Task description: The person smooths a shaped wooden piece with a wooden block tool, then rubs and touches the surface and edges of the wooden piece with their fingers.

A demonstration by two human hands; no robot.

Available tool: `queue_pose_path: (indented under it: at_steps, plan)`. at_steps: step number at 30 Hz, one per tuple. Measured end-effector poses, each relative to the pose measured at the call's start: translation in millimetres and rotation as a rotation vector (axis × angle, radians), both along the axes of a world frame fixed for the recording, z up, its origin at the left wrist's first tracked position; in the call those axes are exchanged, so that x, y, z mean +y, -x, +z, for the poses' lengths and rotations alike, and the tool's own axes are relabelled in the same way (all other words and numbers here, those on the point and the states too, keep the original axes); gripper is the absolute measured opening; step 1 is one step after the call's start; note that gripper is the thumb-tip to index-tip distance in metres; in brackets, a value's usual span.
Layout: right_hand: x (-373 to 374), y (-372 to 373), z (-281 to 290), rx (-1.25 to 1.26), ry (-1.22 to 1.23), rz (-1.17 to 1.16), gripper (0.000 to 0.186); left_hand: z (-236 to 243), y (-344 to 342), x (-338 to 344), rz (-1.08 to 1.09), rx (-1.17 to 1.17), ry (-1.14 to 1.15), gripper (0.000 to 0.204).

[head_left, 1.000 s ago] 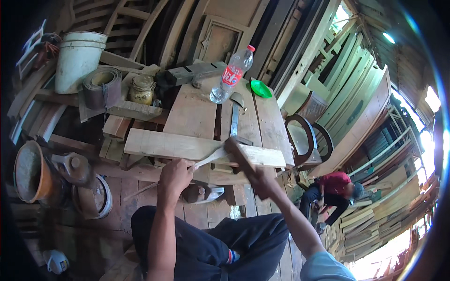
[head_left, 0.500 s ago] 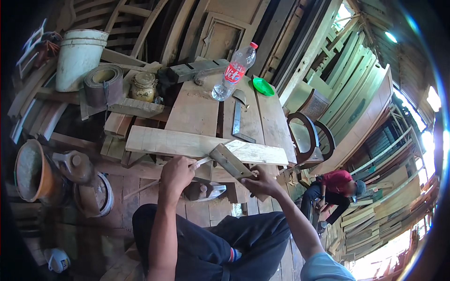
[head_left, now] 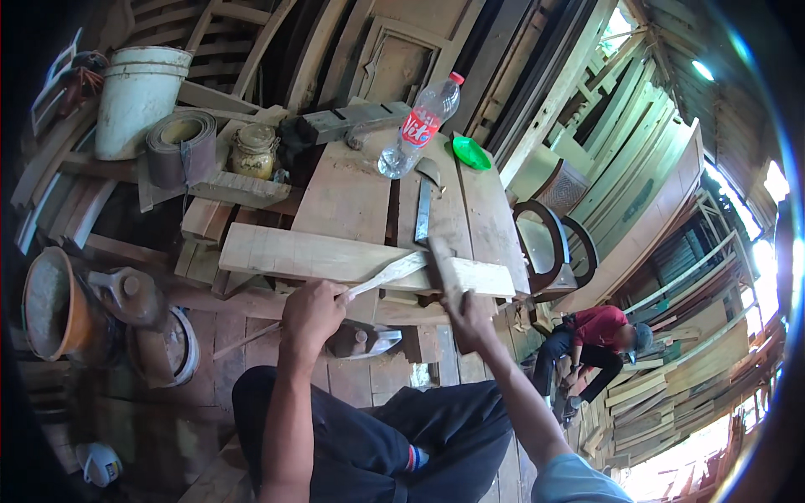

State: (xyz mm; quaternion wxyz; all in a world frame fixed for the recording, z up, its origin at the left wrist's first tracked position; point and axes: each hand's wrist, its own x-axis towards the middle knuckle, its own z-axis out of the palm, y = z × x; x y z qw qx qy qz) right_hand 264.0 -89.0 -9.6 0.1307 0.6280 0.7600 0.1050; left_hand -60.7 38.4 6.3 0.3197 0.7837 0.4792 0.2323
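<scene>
My left hand (head_left: 312, 318) is closed on a thin, pale wooden piece (head_left: 387, 272), whose wider end lies over a pale plank (head_left: 298, 256). My right hand (head_left: 476, 323) grips a dark, oblong wooden block (head_left: 446, 277), blurred, held steeply angled beside that piece's end over the plank. The plank lies across the near part of a wooden board top (head_left: 335, 193). A metal square (head_left: 423, 210) lies beyond it, with a curved metal piece (head_left: 428, 170), a plastic bottle (head_left: 401, 152) and a green dish (head_left: 470, 152).
At left are a white bucket (head_left: 138, 105), sandpaper roll (head_left: 180, 151), jar (head_left: 251, 155), orange bucket (head_left: 54, 306) and jug (head_left: 126, 293). A planer-like tool (head_left: 360, 339) lies below the plank. A co-worker (head_left: 591, 339) crouches at right, near a chair (head_left: 545, 243) and stacked boards (head_left: 629, 184).
The block in my right hand tilted down toward the left half a second ago; now it stands steeper and farther right. My left hand stays nearly in place on the pale piece.
</scene>
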Motion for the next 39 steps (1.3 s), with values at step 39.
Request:
queue_pose_path:
  at_steps: [39]
  plan:
    - [14, 43, 38, 0.805, 0.111, -0.527, 0.055, -7, 9, 2, -0.009, 0.0, 0.026, 0.022]
